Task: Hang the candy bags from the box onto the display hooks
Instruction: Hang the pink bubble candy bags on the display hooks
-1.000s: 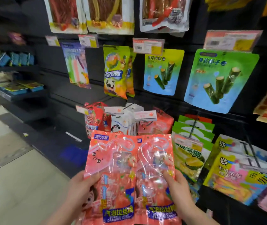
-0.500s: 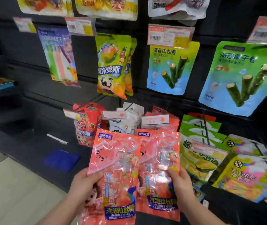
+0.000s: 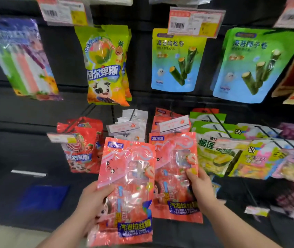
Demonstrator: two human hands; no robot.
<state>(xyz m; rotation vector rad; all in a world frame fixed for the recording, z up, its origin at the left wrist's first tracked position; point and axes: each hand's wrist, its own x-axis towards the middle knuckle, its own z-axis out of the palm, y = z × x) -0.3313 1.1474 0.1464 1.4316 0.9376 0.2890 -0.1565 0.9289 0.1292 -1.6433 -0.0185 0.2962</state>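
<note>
Our left hand [image 3: 93,201] grips one pink candy bag [image 3: 126,185] by its left edge, thumb curled across the front. Our right hand [image 3: 199,187] pinches a second pink bag [image 3: 174,176] by its right edge. We hold both upright, side by side, just below the matching hung bags [image 3: 162,117]. Red lollipop bags [image 3: 81,145] hang left of them and green durian bags [image 3: 212,153] to the right.

The light is bright and even, though the black display wall [image 3: 17,113] looks dim. White glare streaks the glossy pink plastic candy bag [image 3: 126,176] in the left hand [image 3: 92,199] and the matching pink bag [image 3: 174,185] in the right hand [image 3: 200,188]. Up-left of the left hand, the purple striped packet [image 3: 21,58] is smeared. Far right of the right hand, packets blur and bend.
</note>
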